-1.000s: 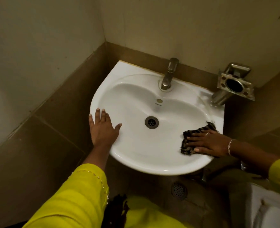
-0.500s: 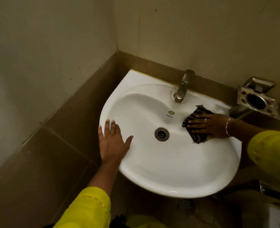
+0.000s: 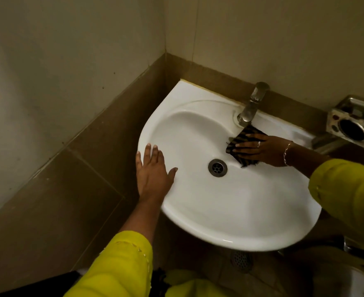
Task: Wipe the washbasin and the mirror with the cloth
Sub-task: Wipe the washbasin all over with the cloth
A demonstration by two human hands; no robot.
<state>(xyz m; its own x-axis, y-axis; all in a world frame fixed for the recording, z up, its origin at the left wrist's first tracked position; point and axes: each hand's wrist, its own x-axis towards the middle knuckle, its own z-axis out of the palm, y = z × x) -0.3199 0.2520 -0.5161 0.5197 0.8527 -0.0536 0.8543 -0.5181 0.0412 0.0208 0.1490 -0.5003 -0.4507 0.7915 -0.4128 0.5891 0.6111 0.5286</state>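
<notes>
A white washbasin [image 3: 230,221] is fixed in the corner of two tiled walls. My right hand [image 3: 262,150] presses a dark striped cloth [image 3: 242,138] flat against the inner back slope of the bowl, just below the metal tap [image 3: 250,106] and to the upper right of the drain [image 3: 217,167]. My left hand [image 3: 153,174] lies flat, fingers spread, on the basin's left rim and holds nothing. No mirror is in view.
A metal wall holder [image 3: 352,125] with a round hole sticks out at the right, above the basin's back corner. Brown tiles [image 3: 69,189] cover the lower walls. A floor drain [image 3: 241,260] lies under the basin. A white object shows at the bottom right edge.
My right hand has carried the cloth from the basin's right front rim up into the bowl and leftward to just under the tap. My left hand has stayed on the left rim.
</notes>
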